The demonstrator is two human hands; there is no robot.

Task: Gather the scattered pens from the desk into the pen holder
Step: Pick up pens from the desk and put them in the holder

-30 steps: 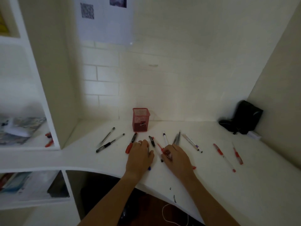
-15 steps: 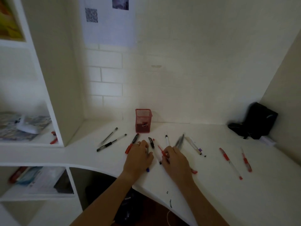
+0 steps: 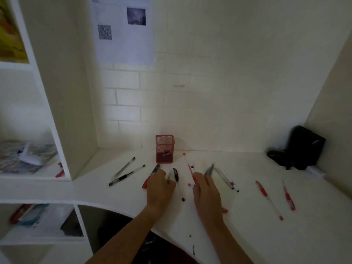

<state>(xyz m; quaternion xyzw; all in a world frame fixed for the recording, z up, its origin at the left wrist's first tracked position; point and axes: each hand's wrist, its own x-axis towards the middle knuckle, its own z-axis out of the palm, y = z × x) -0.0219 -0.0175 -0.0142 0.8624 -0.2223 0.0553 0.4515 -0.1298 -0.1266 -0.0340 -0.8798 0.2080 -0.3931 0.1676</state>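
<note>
now both hands rest low on the white table (image 3: 247,235), close to its curved front edge. the left hand (image 3: 159,187) has its fingers curled down over a red-and-black pen (image 3: 152,173), with a thin dark pen poking out by the knuckles; whether it truly grips them i cannot tell. the right hand (image 3: 204,189) pinches a red-and-white pen (image 3: 188,167) whose far end angles up toward the back edge, tip raised near the red mesh pen holder (image 3: 164,149). that holder stands upright at the back edge of the table, against the tiled wall, with a small clip on its front. a black-capped pen (image 3: 178,182) lies between the two hands. two black pens (image 3: 126,173) lie toward the left edge, by the shelf unit. grey pens (image 3: 209,169) and a white pen with a purple end (image 3: 227,179) lie just beyond the right hand. two red pens (image 3: 268,199) lie well apart toward the right edge. a black bag (image 3: 302,147) sits in the back right corner.
</note>
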